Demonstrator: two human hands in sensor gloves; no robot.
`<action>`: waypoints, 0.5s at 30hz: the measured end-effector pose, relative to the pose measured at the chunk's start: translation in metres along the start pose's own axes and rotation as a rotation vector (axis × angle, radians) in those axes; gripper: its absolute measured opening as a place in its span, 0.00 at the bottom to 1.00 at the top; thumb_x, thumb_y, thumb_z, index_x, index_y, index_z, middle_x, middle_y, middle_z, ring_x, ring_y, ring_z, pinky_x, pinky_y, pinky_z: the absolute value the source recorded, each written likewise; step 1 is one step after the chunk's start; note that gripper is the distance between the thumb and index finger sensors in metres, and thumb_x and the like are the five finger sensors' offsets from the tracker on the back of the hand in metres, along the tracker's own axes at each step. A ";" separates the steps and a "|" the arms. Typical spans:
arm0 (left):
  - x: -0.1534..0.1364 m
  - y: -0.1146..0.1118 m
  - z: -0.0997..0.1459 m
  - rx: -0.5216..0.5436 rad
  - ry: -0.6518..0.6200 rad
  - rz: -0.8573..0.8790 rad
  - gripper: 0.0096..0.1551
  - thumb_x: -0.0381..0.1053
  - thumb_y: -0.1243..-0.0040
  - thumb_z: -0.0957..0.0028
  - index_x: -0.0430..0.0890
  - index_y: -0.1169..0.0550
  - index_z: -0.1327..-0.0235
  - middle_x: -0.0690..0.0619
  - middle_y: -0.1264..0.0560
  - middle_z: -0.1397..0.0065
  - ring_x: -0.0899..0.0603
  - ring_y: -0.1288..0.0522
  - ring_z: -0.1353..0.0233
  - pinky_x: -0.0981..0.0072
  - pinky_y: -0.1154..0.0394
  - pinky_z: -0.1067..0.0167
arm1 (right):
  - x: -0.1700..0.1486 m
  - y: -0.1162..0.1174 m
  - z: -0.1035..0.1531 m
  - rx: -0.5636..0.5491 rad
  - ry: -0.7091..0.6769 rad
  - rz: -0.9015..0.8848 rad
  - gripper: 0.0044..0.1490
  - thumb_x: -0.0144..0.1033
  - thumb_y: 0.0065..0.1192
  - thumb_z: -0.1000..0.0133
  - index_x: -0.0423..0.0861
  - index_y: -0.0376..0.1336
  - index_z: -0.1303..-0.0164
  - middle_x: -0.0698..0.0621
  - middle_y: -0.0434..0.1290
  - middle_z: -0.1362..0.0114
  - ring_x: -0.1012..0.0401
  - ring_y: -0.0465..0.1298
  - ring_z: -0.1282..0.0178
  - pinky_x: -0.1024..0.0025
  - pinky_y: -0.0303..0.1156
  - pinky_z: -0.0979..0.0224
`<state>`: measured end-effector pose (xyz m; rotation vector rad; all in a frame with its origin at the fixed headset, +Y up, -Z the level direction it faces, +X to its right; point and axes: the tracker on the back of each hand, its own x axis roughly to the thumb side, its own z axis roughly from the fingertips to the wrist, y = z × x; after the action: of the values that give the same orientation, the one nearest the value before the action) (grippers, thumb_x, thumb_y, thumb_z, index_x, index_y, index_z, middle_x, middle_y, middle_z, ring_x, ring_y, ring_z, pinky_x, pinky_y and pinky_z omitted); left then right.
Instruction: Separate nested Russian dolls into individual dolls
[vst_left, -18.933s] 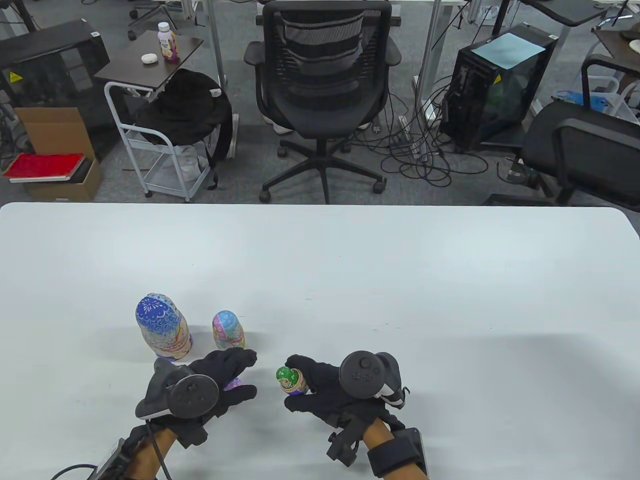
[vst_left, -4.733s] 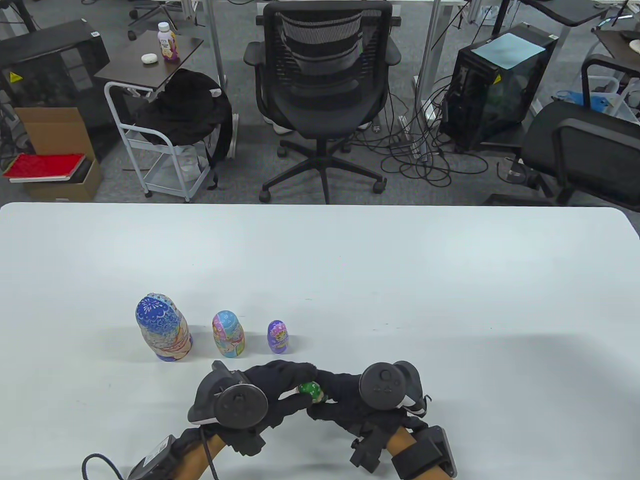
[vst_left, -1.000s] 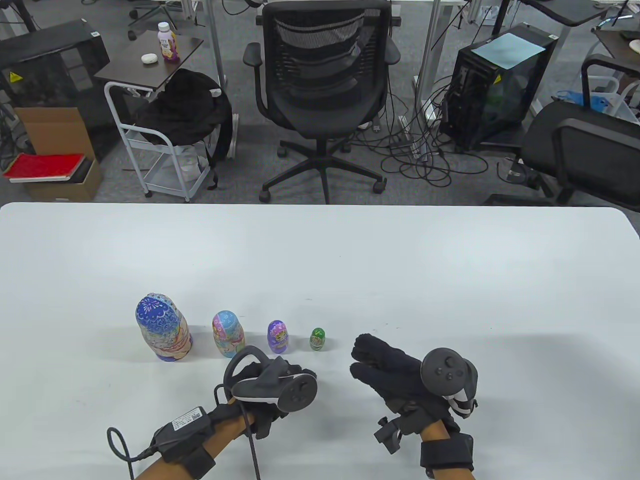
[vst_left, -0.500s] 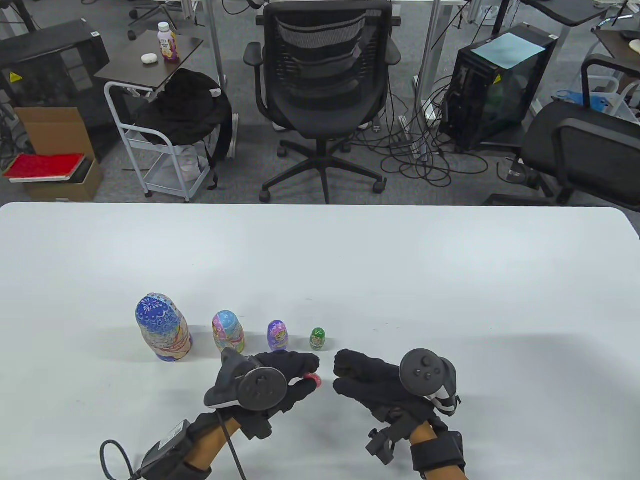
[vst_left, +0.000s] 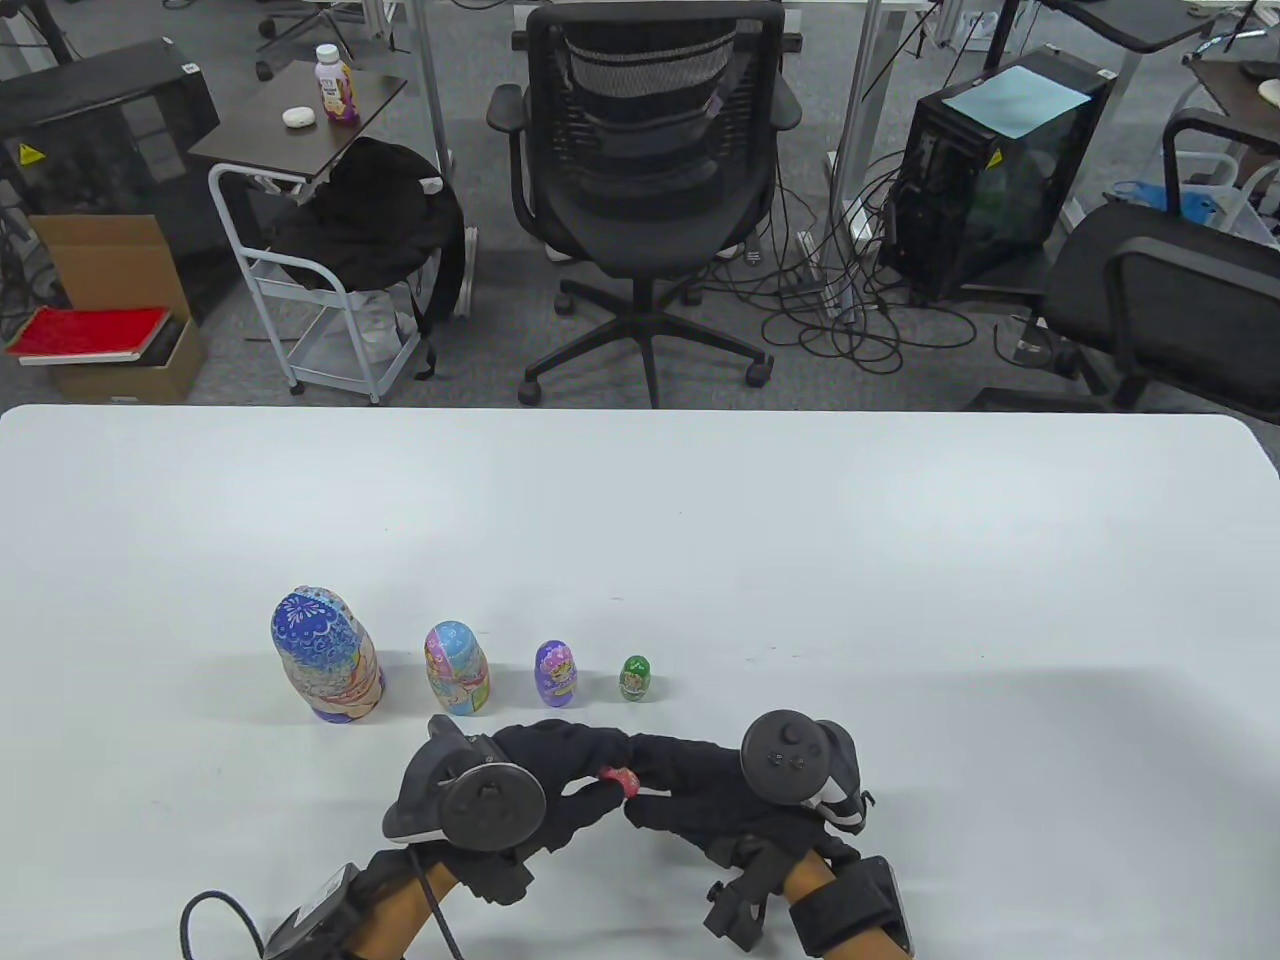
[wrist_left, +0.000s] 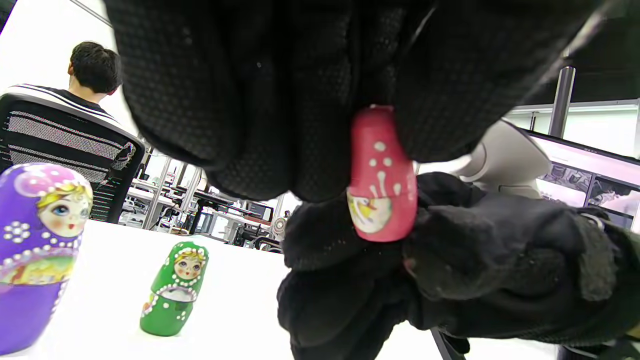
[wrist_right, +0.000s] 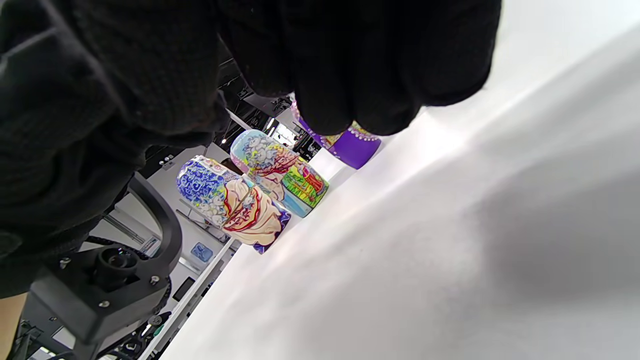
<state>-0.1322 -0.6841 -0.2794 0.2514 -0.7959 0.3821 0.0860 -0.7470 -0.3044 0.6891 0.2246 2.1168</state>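
Red smallest doll (wrist_left: 382, 182) pinched by left hand (vst_left: 560, 785) fingertips, lower centre | right hand (vst_left: 700, 790) fingers touching it, grip unclear | risk: slips during handover, rolls away

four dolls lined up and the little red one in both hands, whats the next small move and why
Probably set the small red wooden doll upright right of the small green doll. Both the left hand and right hand hold it, and the row descends in size rightward.
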 end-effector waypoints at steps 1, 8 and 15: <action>0.000 -0.001 0.000 0.002 -0.006 -0.004 0.26 0.58 0.31 0.47 0.47 0.19 0.40 0.50 0.13 0.44 0.43 0.12 0.45 0.58 0.15 0.48 | 0.000 0.001 0.000 0.008 -0.007 0.009 0.42 0.48 0.73 0.50 0.40 0.66 0.29 0.35 0.78 0.33 0.40 0.78 0.36 0.48 0.75 0.36; 0.003 -0.009 -0.001 -0.033 -0.023 -0.019 0.26 0.57 0.30 0.47 0.46 0.19 0.40 0.50 0.13 0.44 0.43 0.12 0.46 0.58 0.15 0.48 | 0.004 0.003 0.000 0.008 -0.031 0.024 0.41 0.48 0.73 0.51 0.40 0.67 0.30 0.35 0.79 0.35 0.41 0.79 0.38 0.48 0.76 0.37; 0.007 -0.014 -0.002 -0.081 -0.007 0.025 0.27 0.56 0.32 0.46 0.46 0.21 0.37 0.50 0.15 0.42 0.42 0.13 0.44 0.57 0.15 0.46 | 0.005 0.003 0.001 0.004 -0.082 0.057 0.39 0.46 0.73 0.52 0.38 0.69 0.35 0.36 0.81 0.38 0.42 0.80 0.40 0.49 0.76 0.38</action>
<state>-0.1208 -0.6940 -0.2767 0.1672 -0.8202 0.3715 0.0823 -0.7456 -0.3000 0.7912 0.1664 2.1378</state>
